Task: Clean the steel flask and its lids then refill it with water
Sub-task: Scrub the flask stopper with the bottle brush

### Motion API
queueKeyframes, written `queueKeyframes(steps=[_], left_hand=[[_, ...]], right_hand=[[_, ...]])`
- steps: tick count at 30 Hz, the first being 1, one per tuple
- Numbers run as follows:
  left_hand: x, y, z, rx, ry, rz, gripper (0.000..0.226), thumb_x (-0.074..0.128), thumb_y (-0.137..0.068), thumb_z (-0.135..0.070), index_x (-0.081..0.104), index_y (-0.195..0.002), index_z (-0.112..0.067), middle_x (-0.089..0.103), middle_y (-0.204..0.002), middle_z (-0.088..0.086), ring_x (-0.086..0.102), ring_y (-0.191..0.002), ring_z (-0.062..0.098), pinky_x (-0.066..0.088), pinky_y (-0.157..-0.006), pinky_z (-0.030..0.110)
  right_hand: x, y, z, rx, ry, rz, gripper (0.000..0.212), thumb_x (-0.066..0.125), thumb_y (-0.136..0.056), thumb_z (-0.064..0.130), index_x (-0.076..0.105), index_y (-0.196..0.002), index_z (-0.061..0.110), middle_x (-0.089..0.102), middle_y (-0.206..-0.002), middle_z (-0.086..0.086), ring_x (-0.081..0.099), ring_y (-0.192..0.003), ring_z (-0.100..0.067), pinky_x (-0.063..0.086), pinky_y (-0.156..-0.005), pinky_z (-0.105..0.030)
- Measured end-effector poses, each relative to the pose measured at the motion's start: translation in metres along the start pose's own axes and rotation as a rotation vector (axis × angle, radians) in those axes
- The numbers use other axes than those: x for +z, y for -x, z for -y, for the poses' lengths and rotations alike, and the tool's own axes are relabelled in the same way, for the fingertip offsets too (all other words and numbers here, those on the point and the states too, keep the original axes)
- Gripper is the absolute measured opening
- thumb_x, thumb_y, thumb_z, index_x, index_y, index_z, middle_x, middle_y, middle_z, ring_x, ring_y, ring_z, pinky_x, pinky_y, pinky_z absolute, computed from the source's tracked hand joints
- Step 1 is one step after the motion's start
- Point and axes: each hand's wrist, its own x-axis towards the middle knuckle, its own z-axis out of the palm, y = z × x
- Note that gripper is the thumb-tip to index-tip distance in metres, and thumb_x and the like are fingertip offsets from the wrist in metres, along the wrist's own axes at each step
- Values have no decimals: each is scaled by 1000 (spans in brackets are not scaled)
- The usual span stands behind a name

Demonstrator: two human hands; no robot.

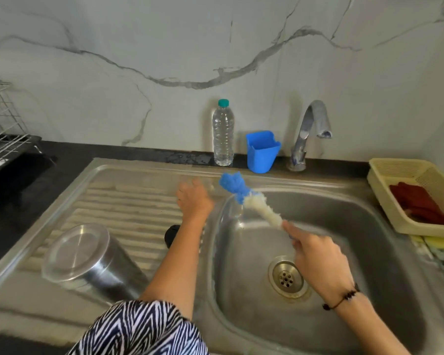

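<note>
Flask (92,262) lay upside down on the draining board, left of the basin. Right hand (318,260) gripped the bottle brush (251,201) over the sink (369,226); left hand (194,198) hovered, fingers relaxed.

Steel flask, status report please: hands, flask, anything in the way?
Right hand grips bottle brush over sink. Left hand open, reaching over drainboard. Steel flask upside down on drainboard, untouched. Nothing blocking it.

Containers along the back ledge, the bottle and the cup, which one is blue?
The blue cup, beside the tap. The plastic bottle is clear with a teal cap.
</note>
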Motion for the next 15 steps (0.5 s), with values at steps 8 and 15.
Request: queueKeyframes(steps=[8,15], left_hand=[[14,-6,10,42,234,-181,54,68,-87,-25,42,-128,-4,49,-126,18,46,-117,34,39,-97,40],[-5,56,-15,-229,1683,230,30,57,-94,-26,53,-115,-6,62,-91,11,63,-91,20,54,-74,30]], right_hand=[[50,-16,-23,-16,-365,-104,49,43,-94,11,48,-131,42,48,-58,10,52,-61,-20,41,-59,-28],[53,-7,-41,-203,-734,-327,51,54,-91,2,53,-115,47,64,-93,-27,68,-75,-26,37,-59,-3]])
